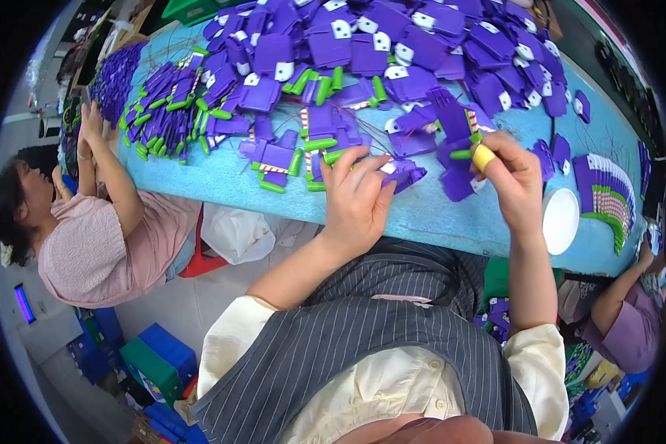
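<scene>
Head view: the right hand [516, 177], with a yellow wrap [483, 157] round one finger, pinches a green-tipped purple piece [455, 120] over the tabletop [451, 222], well to the right of the left hand [357, 200]. That left hand is half curled beside a purple part [407, 174] with a white end; whether it grips the part or merely touches it, I cannot tell. Because the pinch seems to sit near the green tip, the piece could swivel or slip if pulled unevenly. Thin dark strands [381, 135] lie between the hands and might snag, dragging neighbours along. Tugging at the crowded purple pile [422, 44] could send loose pieces sliding down. A careless sweep of the right forearm might knock the white round dish [561, 220] or upset the fanned row [605, 194].
</scene>
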The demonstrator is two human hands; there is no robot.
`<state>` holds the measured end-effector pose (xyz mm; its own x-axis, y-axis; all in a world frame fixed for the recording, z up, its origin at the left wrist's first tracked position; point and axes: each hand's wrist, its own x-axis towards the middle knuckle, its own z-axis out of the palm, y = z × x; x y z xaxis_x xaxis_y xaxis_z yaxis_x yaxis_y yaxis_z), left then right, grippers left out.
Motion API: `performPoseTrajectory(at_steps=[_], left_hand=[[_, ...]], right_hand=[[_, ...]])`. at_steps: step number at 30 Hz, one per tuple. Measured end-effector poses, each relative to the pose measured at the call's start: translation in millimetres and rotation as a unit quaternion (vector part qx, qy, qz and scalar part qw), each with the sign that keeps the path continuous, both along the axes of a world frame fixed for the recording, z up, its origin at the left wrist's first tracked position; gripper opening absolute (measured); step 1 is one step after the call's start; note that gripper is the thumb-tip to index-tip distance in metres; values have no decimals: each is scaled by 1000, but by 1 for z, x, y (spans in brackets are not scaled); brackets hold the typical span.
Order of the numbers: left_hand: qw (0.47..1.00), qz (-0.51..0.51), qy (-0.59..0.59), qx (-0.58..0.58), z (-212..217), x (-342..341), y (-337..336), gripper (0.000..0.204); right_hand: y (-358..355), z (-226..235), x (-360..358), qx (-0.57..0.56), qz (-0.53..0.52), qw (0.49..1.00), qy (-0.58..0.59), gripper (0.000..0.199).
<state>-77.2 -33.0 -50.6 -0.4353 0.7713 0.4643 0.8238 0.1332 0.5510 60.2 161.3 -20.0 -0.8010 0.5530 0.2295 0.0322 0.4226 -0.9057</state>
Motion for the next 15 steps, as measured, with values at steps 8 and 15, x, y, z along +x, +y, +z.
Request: performPoseTrajectory(at_steps=[8,15], left_hand=[[955,-36,-293,9,50,16,10,20],[735,-136,-653,118,33,42,27,39]], right_hand=[[-45,19,64,-492,-2,869,50,9],[-68,5,60,-481,18,876,-8,8]])
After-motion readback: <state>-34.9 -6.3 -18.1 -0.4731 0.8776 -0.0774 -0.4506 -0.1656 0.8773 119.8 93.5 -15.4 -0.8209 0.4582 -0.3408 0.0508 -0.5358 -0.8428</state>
